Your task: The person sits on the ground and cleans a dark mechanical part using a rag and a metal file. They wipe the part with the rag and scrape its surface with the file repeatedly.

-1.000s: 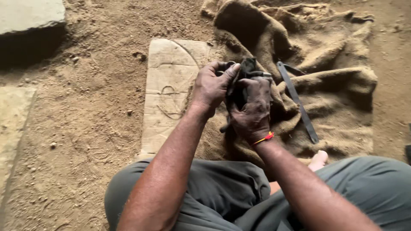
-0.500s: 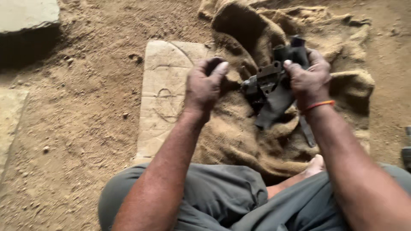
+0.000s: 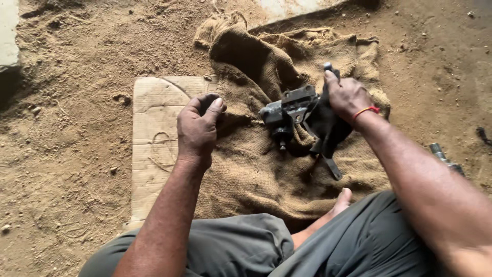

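From my head camera, looking down, I am sitting on the sandy dirt floor (image 3: 66,169) with my grey trousers (image 3: 241,246) at the bottom. My right hand (image 3: 347,95) is gripping a dark, greasy metal machine part (image 3: 294,115) and holding it up just over the rough brown sack cloth (image 3: 256,169). My left hand (image 3: 197,128) is curling loosely, holding nothing, and resting at the sack's edge, beside a flat pale wooden board (image 3: 154,149) lying under the cloth.

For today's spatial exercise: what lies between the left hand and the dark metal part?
In the head view, only rumpled burlap sacking lies between the left hand and the dark metal part, held by the right hand.
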